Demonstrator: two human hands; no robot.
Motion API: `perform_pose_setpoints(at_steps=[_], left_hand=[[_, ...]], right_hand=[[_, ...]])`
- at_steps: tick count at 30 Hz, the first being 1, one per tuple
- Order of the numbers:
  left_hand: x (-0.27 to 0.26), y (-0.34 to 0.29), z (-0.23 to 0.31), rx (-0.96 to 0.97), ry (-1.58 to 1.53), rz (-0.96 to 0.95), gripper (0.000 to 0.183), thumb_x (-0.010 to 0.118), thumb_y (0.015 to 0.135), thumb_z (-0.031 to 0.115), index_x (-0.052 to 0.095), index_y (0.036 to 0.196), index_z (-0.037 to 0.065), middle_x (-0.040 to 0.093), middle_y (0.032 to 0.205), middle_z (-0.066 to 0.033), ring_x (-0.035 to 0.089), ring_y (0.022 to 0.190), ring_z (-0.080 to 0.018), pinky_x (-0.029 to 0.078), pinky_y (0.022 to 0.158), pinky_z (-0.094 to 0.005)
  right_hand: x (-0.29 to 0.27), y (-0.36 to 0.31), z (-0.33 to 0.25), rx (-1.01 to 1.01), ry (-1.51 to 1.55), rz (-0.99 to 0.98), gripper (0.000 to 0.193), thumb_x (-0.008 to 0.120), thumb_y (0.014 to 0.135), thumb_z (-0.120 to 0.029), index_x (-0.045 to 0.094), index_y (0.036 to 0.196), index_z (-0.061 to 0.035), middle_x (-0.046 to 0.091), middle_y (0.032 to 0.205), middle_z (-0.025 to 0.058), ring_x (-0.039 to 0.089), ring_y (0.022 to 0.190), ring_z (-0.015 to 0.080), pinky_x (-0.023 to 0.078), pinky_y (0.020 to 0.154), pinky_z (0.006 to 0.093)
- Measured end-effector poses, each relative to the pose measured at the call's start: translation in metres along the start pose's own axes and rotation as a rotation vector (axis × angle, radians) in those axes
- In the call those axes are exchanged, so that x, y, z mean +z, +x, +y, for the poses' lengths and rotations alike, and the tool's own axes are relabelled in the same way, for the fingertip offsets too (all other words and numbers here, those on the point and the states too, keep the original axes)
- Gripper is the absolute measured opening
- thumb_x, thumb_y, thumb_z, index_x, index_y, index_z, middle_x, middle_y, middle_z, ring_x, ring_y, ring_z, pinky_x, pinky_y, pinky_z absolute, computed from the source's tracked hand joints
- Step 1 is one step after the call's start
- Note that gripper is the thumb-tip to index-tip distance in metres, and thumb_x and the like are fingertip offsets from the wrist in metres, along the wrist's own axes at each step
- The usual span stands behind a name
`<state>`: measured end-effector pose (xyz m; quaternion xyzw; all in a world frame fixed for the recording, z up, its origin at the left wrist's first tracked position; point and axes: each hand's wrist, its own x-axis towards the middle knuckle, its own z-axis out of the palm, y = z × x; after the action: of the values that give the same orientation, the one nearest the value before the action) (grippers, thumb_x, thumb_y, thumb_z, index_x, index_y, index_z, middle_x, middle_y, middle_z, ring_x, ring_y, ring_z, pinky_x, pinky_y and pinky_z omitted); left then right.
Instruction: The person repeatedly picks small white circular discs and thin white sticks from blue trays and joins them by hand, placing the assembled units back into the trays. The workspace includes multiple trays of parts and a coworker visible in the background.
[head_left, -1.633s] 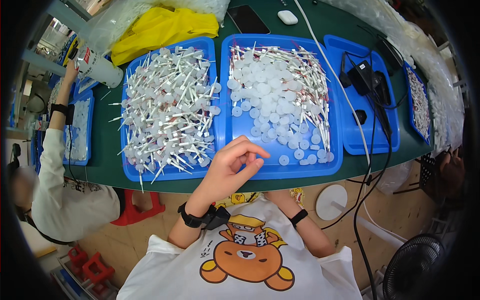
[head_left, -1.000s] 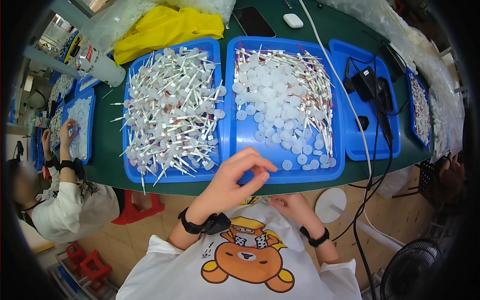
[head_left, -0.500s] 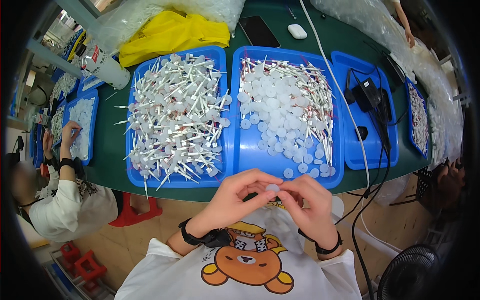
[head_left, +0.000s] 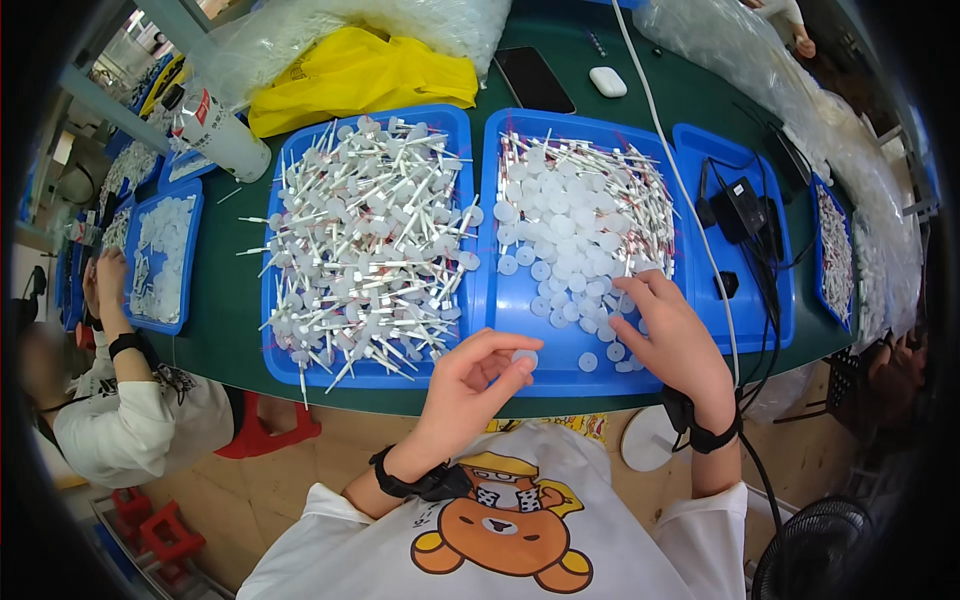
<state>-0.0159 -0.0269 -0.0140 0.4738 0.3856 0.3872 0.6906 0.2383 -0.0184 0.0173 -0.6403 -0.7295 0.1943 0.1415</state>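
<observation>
My right hand (head_left: 683,345) hides the lower right of the heap in the middle blue tray (head_left: 510,310), where loose translucent discs (head_left: 570,240) meet white rods (head_left: 650,200) with thin red wires. Its thumb and forefinger stand apart above the pieces; whether the tips touch any, I can't quite tell. My left hand (head_left: 465,395), just in front of that tray's near edge, pinches one translucent disc (head_left: 525,357) between thumb and forefinger, which cover part of it; the other fingers curl behind, half hidden. In the left blue tray (head_left: 458,120), rods and discs lie so tangled that single pieces are hard to follow, and some poke over the rim.

The counter (head_left: 225,290) is dark green, its near edge curving. At the far side lie a yellow bag (head_left: 365,82), a dark phone (head_left: 535,80) and a small white case (head_left: 607,82), with a bottle (head_left: 220,140) tilted in view at the left. A white cable (head_left: 650,98) runs past the right blue tray (head_left: 712,320), which holds a black adapter (head_left: 738,208). Beyond is crumpled clear plastic (head_left: 740,80). On my left sits a co-worker in a white sleeve (head_left: 110,425), near a red stool (head_left: 265,425) on the tan floor (head_left: 280,475). A black fan (head_left: 815,550) is cut off at lower right.
</observation>
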Motion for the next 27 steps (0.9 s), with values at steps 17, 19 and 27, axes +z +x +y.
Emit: perform_pose_setpoints(at_steps=[17,19,27], left_hand=[[0.001,0.002,0.008,-0.039,-0.119,-0.050,0.028,0.055,0.102,0.007,0.059,0.128,-0.002,0.067,0.107,-0.0085,0.065,0.097,-0.0143,0.051,0.087,-0.0283],[0.004,0.004,0.009,-0.022,-0.128,-0.039,0.028,0.055,0.102,0.007,0.058,0.128,-0.002,0.068,0.106,-0.0090,0.066,0.097,-0.0156,0.051,0.088,-0.0295],[0.003,0.007,0.008,0.033,-0.249,-0.047,0.031,0.058,0.100,0.003,0.055,0.130,-0.004,0.064,0.125,-0.0141,0.063,0.115,-0.0193,0.049,0.101,-0.0325]], right_hand=[[0.002,-0.010,-0.005,0.219,-0.027,0.365,0.010,0.068,0.087,-0.002,0.065,0.096,0.0000,0.070,0.082,0.0143,0.068,0.074,0.0311,0.051,0.067,0.0340],[0.003,-0.015,-0.003,0.226,-0.082,0.425,0.010,0.067,0.088,-0.003,0.065,0.098,-0.0028,0.070,0.081,0.0163,0.067,0.072,0.0346,0.052,0.064,0.0373],[-0.012,-0.044,-0.054,-0.140,0.172,0.473,0.029,0.072,0.079,0.008,0.068,0.106,0.0002,0.072,0.088,0.0128,0.067,0.069,0.0267,0.048,0.058,0.0349]])
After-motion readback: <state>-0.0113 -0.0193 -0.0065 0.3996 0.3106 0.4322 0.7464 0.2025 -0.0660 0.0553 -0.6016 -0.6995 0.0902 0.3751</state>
